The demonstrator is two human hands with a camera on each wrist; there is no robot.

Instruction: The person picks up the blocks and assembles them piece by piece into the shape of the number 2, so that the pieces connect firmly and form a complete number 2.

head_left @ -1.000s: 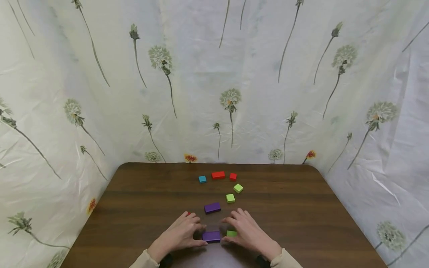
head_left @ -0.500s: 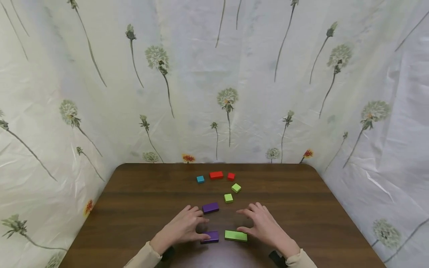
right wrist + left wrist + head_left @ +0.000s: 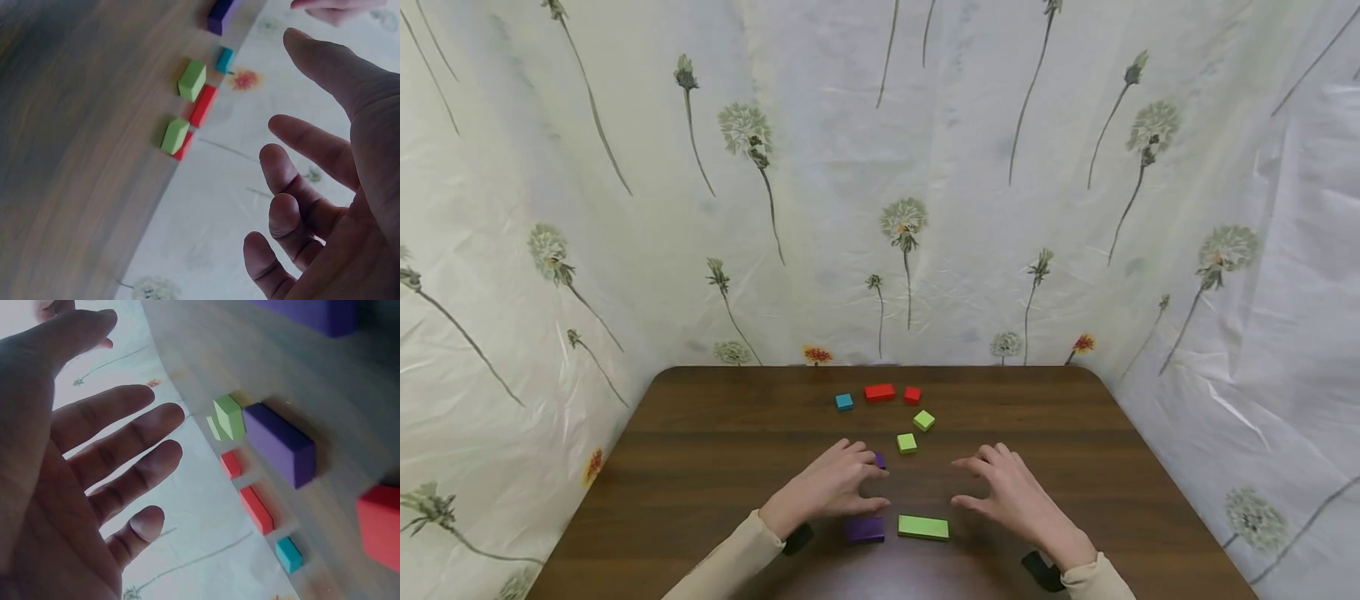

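My left hand (image 3: 829, 485) hovers above the table with fingers spread and nothing in its grasp. Just below it lies a purple block (image 3: 865, 531), and its fingers cover most of a second purple block (image 3: 881, 460). A red block (image 3: 382, 526) appears in the left wrist view but is hidden behind that hand in the head view. To the right, my right hand (image 3: 1015, 497) is also raised with thumb and fingers apart, holding nothing. A long green block (image 3: 923, 527) lies between the hands, nearer the front than the right fingertips.
Farther back on the brown table (image 3: 737, 417) are two small green blocks (image 3: 907, 443), a small red block (image 3: 912, 395), a longer red block (image 3: 879, 392) and a small blue block (image 3: 844, 402). A flowered white curtain (image 3: 820, 208) surrounds the table's back and sides.
My right hand has drawn back to the right, uncovering the long green block. My left hand has lifted off the near purple block and moved forward, over the farther one.
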